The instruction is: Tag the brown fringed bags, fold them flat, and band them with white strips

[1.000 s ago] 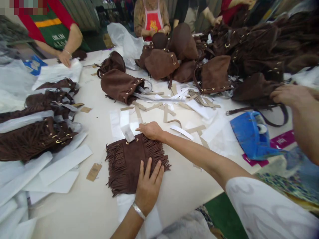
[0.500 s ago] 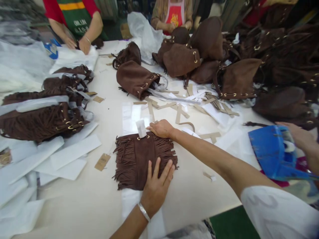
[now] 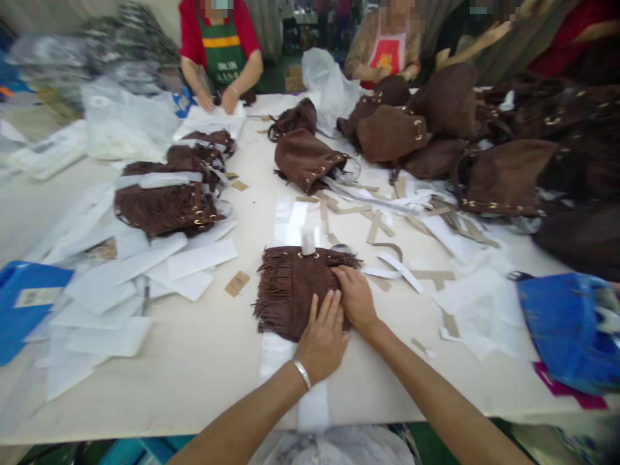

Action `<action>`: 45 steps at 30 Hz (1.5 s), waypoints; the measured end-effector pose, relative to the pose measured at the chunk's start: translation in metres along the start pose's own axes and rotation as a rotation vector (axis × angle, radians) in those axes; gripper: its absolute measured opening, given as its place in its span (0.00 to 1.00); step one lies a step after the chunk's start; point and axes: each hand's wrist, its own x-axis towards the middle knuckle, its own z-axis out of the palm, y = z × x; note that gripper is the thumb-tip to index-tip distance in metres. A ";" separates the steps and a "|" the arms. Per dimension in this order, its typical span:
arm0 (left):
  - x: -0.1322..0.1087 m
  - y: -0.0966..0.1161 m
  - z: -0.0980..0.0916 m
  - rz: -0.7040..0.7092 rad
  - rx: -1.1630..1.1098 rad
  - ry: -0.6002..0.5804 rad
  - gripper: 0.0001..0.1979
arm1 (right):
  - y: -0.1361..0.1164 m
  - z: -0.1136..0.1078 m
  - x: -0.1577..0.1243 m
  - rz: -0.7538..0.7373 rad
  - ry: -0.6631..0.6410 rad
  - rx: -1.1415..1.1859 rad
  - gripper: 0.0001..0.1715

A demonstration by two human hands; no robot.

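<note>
A brown suede bag with fringe (image 3: pixel 307 284) lies flat on the table in the head view, its row of gold eyelets along the far edge. A small white tag or wrap stands up at that edge. Under the bag runs a white sheet strip (image 3: pixel 312 403) toward the table's near side. My left hand (image 3: pixel 323 339), with a silver bracelet at the wrist, rests flat on the bag's lower right, fingers stretched out. Curled against the right-hand fringe is my right hand (image 3: pixel 357 298); its fingertips are partly hidden.
Wrapped brown bags (image 3: pixel 167 210) lie at left beside white paper sheets (image 3: pixel 106 336). More brown bags (image 3: pixel 392 132) are heaped at back right. Tan and white strips (image 3: pixel 382 226) litter the middle. Blue plastic items (image 3: pixel 564 329) sit near right. Two co-workers stand across the table.
My right hand has come from the bag's top edge down to its right side. My left hand stays on the bag. The camera view has shifted, showing more table at left.
</note>
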 end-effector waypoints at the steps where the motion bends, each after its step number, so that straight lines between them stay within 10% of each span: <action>1: 0.000 -0.001 -0.003 0.005 -0.031 0.006 0.33 | 0.001 0.009 -0.003 -0.008 -0.037 -0.025 0.20; 9: -0.017 -0.028 -0.030 -0.101 -0.097 0.155 0.22 | 0.002 0.015 0.002 -0.087 -0.070 -0.188 0.19; 18: -0.038 -0.053 -0.043 -0.387 0.119 0.099 0.37 | -0.048 -0.023 0.018 -0.006 -0.135 -0.180 0.20; 24: -0.044 -0.047 -0.032 -0.483 0.122 0.115 0.39 | -0.070 0.026 0.009 -0.393 -0.108 0.050 0.25; 29: -0.063 -0.047 -0.023 -0.526 0.072 0.163 0.41 | -0.065 0.030 0.014 -0.406 -0.092 0.075 0.21; 38: -0.074 -0.049 -0.013 -0.513 0.258 0.278 0.48 | -0.154 0.056 0.110 -0.280 0.020 -0.228 0.19; 45: -0.069 -0.054 0.021 -0.563 0.435 0.351 0.48 | -0.128 0.101 0.119 -0.274 0.076 -0.212 0.17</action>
